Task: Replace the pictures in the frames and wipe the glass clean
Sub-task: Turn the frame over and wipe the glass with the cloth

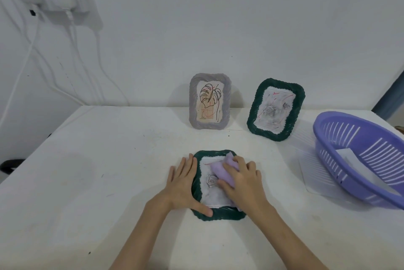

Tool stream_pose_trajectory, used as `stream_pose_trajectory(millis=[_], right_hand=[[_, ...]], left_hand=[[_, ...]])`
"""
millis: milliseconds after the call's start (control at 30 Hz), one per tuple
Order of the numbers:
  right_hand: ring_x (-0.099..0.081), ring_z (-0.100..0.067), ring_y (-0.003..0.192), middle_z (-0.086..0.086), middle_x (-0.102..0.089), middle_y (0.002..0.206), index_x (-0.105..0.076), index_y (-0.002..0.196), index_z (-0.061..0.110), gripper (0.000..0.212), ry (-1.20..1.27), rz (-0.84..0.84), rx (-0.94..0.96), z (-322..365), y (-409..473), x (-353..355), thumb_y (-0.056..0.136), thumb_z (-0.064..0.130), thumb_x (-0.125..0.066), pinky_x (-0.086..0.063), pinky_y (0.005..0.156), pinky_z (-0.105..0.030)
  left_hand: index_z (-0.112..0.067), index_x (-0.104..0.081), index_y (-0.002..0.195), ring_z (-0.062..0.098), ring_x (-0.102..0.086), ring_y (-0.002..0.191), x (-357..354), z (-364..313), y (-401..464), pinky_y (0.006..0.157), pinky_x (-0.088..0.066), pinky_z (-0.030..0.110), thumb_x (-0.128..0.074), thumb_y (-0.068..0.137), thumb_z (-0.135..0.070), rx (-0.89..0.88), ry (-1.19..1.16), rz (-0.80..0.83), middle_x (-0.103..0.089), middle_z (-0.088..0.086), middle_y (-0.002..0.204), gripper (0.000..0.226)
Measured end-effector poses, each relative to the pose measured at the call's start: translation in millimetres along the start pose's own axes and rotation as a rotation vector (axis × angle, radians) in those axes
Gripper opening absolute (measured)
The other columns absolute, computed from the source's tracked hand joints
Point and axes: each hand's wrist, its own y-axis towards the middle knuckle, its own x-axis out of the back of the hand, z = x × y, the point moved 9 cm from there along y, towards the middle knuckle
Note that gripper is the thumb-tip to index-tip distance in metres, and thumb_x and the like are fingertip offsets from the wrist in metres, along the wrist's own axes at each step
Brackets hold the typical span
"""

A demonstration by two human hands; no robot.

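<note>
Two hands (183, 184) (242, 180) wipe green frame (218, 215); its print's writing seems illegible.

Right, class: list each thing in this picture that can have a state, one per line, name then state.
Left hand: flat, fingers straight, steadying the flat frame's left edge.
Right hand: pressing the cloth on the glass.
Purple cloth: bunched under the right hand.
Flat green frame: lying face up, picture inside.
Grey frame: standing, leaf drawing inside.
Standing green frame: tilted back.
Purple basket: tipped, paper inside.

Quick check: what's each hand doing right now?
Left hand: open, flat, steadying the green frame on the table.
Right hand: fingers curled on the purple cloth, pressing it to the glass.
</note>
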Motion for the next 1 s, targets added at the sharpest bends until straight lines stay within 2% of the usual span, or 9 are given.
stream_pose_trajectory(millis=[100, 200, 333, 500, 600, 733, 833, 900, 1000], right_hand=[[-0.053, -0.028, 0.068, -0.012, -0.063, 0.098, -0.066, 0.103, 0.010, 0.042, -0.017, -0.063, 0.025, 3, 11, 2, 0.068, 0.031, -0.076, -0.043, 0.051, -0.034], [-0.055, -0.028, 0.065, -0.010, -0.066, 0.092, -0.069, 0.091, 0.011, 0.035, -0.010, -0.034, 0.032, 17, 33, -3, 0.079, 0.037, -0.049, -0.045, 0.050, -0.033], [-0.055, -0.032, 0.085, -0.008, -0.061, 0.119, -0.063, 0.114, 0.020, 0.044, 0.027, 0.084, 0.252, 45, 22, -28, 0.090, 0.033, -0.028, -0.047, 0.070, -0.038], [-0.046, -0.026, 0.080, -0.001, -0.064, 0.115, -0.069, 0.106, 0.018, 0.022, 0.149, 0.053, 0.196, 16, 9, -6, 0.085, 0.020, -0.060, -0.046, 0.070, -0.037], [-0.045, -0.029, 0.087, -0.005, -0.062, 0.117, -0.068, 0.105, 0.016, 0.023, 0.122, 0.050, 0.102, 12, 43, -20, 0.091, 0.024, -0.052, -0.041, 0.076, -0.038], [-0.050, -0.025, 0.072, 0.002, -0.066, 0.106, -0.069, 0.102, 0.023, 0.038, 0.114, -0.018, 0.225, 43, 26, -19, 0.090, 0.031, -0.034, -0.036, 0.067, -0.030], [-0.045, -0.021, 0.070, 0.007, -0.067, 0.103, -0.070, 0.097, 0.026, 0.026, 0.178, -0.006, 0.284, 30, -8, 0, 0.089, 0.031, -0.046, -0.040, 0.061, -0.030], [-0.046, -0.022, 0.073, 0.003, -0.067, 0.107, -0.071, 0.097, 0.024, 0.016, 0.179, -0.001, 0.227, 8, -8, 5, 0.085, 0.025, -0.062, -0.043, 0.062, -0.034], [-0.048, -0.028, 0.079, 0.000, -0.067, 0.110, -0.072, 0.096, 0.021, 0.015, 0.142, 0.002, 0.124, 1, 18, -4, 0.083, 0.020, -0.064, -0.040, 0.066, -0.038]], left_hand=[[-0.019, 0.023, 0.143, 0.005, 0.030, 0.135, 1, -1, 1, 0.115, 0.018, 0.043, -0.074, 0.055, -0.064, -0.029, 0.002, -0.007, 0.028, -0.010, 0.151, 0.139], [-0.019, 0.030, 0.139, 0.008, 0.036, 0.134, -5, 1, 2, 0.113, 0.022, 0.044, -0.073, 0.056, -0.066, -0.020, 0.062, 0.079, 0.035, -0.009, 0.147, 0.141], [-0.020, 0.033, 0.138, 0.006, 0.040, 0.131, -8, 1, 2, 0.112, 0.024, 0.042, -0.075, 0.053, -0.065, -0.012, 0.094, 0.105, 0.041, -0.010, 0.141, 0.145], [-0.018, 0.031, 0.140, 0.003, 0.034, 0.133, -7, 3, 2, 0.113, 0.021, 0.042, -0.077, 0.049, -0.066, 0.008, 0.057, 0.068, 0.033, -0.008, 0.149, 0.148], [-0.019, 0.029, 0.141, 0.003, 0.032, 0.134, -5, 3, 1, 0.114, 0.020, 0.043, -0.077, 0.048, -0.066, 0.004, 0.048, 0.048, 0.032, -0.009, 0.149, 0.148], [-0.020, 0.027, 0.141, 0.003, 0.032, 0.135, -3, 1, 0, 0.115, 0.019, 0.042, -0.075, 0.051, -0.066, -0.012, 0.044, 0.027, 0.032, -0.007, 0.150, 0.144], [-0.018, 0.027, 0.141, 0.004, 0.030, 0.137, -2, 1, 0, 0.115, 0.018, 0.042, -0.075, 0.051, -0.066, -0.005, 0.040, 0.022, 0.030, -0.007, 0.151, 0.145], [-0.018, 0.027, 0.142, 0.005, 0.029, 0.137, -4, 3, 0, 0.115, 0.017, 0.044, -0.076, 0.049, -0.066, -0.003, 0.035, 0.017, 0.029, -0.008, 0.151, 0.147], [-0.018, 0.027, 0.142, 0.004, 0.030, 0.137, -4, 3, 1, 0.115, 0.017, 0.044, -0.075, 0.048, -0.068, 0.001, 0.044, 0.009, 0.030, -0.008, 0.151, 0.147]])
